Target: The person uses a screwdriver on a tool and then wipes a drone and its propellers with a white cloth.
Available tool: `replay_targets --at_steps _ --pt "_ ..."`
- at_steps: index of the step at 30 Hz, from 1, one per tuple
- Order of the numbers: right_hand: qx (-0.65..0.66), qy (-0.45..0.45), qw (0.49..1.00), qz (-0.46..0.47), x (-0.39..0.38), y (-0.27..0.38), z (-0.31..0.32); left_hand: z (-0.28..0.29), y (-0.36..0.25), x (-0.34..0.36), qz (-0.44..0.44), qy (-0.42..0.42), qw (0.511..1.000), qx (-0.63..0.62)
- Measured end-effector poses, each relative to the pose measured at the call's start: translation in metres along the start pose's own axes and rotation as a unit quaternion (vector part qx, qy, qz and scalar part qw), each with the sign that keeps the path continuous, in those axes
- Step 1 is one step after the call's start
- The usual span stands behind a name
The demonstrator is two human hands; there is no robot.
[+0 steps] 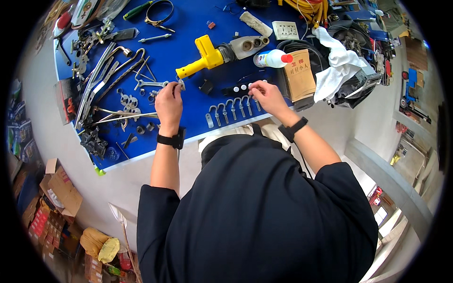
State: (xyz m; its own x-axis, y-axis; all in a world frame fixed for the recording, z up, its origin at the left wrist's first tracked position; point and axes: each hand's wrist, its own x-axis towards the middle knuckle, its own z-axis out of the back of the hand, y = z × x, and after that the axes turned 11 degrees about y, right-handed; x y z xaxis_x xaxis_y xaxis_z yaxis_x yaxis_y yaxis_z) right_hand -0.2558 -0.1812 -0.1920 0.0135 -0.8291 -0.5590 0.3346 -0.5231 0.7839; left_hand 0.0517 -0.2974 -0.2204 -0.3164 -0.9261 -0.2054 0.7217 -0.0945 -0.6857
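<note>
My left hand (169,104) is closed in a pinch on a small silvery metal piece (182,84), close to the grip end of a yellow power tool (204,58). My right hand (270,98) has its fingers drawn together over the right end of a row of hook bolts (232,111); whatever its fingertips hold is hidden. Several of these hook bolts lie side by side near the table's front edge, with a small flat metal plate (209,120) at the row's left end. Just behind the row lies a black strip with white round spots (236,89).
Wrenches and rods (107,80) crowd the left of the blue table (181,23). Behind my right hand are a white bottle with a red cap (273,58), a brown booklet (299,75) and a white cloth (337,59). Cardboard boxes (61,188) stand on the floor at left.
</note>
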Motion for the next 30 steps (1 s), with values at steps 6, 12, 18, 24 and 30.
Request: replay_targets --at_steps 6,12,18,24,30 --pt "0.015 0.02 0.994 0.109 -0.026 0.046 0.0 0.015 -0.077 -0.028 0.0 -0.004 0.983 -0.184" --pt "-0.04 0.017 0.952 0.303 -0.059 0.12 0.015 0.006 -0.176 -0.06 -0.245 -0.138 0.96 0.009" --pt "0.148 0.045 0.956 0.249 -0.113 0.099 0.066 -0.016 -0.263 -0.101 -0.293 -0.2 0.934 0.044" --pt "0.182 0.046 0.935 0.3 -0.156 0.061 0.11 -0.064 -0.31 -0.141 -0.092 -0.07 0.951 -0.287" --pt "0.331 0.172 0.893 0.252 -0.188 0.043 0.138 -0.086 -0.344 -0.171 -0.05 -0.04 0.907 -0.416"
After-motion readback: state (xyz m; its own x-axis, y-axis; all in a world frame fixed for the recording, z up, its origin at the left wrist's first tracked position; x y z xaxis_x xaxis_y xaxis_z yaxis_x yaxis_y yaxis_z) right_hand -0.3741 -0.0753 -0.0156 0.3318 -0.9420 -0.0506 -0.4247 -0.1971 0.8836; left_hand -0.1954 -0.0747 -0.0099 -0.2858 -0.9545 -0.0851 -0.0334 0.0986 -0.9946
